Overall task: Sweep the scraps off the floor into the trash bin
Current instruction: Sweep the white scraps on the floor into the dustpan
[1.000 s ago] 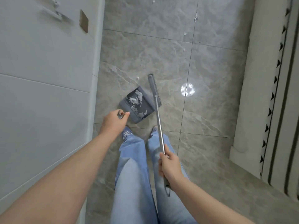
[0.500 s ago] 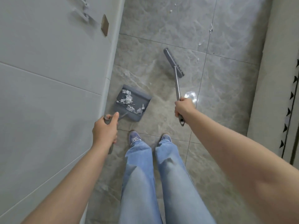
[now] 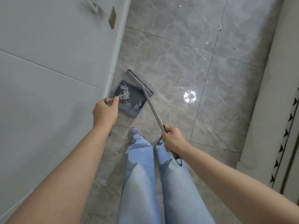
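1. A grey dustpan [image 3: 129, 101] is set on the tiled floor [image 3: 178, 54], just beside the white wall's [image 3: 56, 62] corner.
2. White paper scraps [image 3: 124, 94] are piled inside the dustpan; more scraps [image 3: 206, 43] are scattered on the floor well beyond it.
3. The dustpan's upright handle is gripped by the left hand [image 3: 105, 113], fingers curled round it.
4. The broom [image 3: 140, 82] is held by the right hand [image 3: 174, 139], fingers wrapped round its metal shaft; the brush head lies against the dustpan's far edge.
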`<state>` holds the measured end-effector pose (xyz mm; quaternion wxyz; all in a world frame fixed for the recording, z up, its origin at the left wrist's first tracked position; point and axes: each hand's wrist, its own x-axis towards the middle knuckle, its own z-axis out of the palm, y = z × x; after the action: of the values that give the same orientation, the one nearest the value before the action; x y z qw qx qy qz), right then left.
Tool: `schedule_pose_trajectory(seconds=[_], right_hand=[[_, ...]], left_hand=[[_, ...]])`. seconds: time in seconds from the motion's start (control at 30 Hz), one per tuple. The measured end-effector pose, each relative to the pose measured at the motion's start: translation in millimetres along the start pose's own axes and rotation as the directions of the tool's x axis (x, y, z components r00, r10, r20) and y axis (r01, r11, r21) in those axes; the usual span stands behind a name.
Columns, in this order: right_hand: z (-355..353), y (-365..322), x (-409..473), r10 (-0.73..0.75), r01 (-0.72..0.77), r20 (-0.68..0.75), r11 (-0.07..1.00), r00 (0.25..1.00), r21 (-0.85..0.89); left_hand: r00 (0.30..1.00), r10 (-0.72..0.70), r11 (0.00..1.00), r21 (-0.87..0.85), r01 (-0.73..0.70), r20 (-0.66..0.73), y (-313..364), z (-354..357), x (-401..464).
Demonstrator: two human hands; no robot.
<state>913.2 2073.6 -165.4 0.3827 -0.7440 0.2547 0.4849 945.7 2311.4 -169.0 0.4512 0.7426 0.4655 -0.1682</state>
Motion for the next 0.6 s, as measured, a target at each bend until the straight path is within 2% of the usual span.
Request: schedule_pose_trajectory(seconds=[0.1,0.2,0.27,0.37,0.5,0.53,0.6], right_hand=[[-0.4,7.7,-12.7,-0.01,0.009,0.016,0.995,1.0,0.095],[2.5,-2.6,4.7,-0.062,0.062,-0.037,0.998,0.997,-0.01],[9.4,-10.5,25.0,-0.033,0.032,-0.053,0.999,0.998,-0.022],[22.5,-13.4,35.4,0.037,-0.037,-0.001,0.998,0.999,0.06],[23.9,6.6,-4.4,0.016,-0.028,0.053,0.975,0.998,0.222],[19.1,12.4,-17.0,0.005,-0.015,0.039,0.965,0.999,0.261],[2.5,20.9,-34.2,-0.013,0.018,-0.018,0.946,1.0,0.323]], left_hand=[[1.0,0.006,1.0,-0.006,-0.006,0.007,-0.7,-0.6,4.9],[1.0,0.019,1.0,-0.023,-0.019,0.013,4.8,7.6,3.5],[0.999,0.03,0.999,-0.023,-0.029,0.016,6.6,12.6,-0.2],[0.999,0.024,0.999,-0.024,-0.023,0.03,6.0,16.5,-6.1],[0.994,-0.03,0.999,0.016,0.028,0.108,7.1,4.7,-9.2],[0.991,-0.021,0.998,0.059,0.014,0.129,5.7,-0.4,-7.7],[0.98,0.069,0.977,0.185,-0.104,0.186,4.4,-6.2,-3.0]])
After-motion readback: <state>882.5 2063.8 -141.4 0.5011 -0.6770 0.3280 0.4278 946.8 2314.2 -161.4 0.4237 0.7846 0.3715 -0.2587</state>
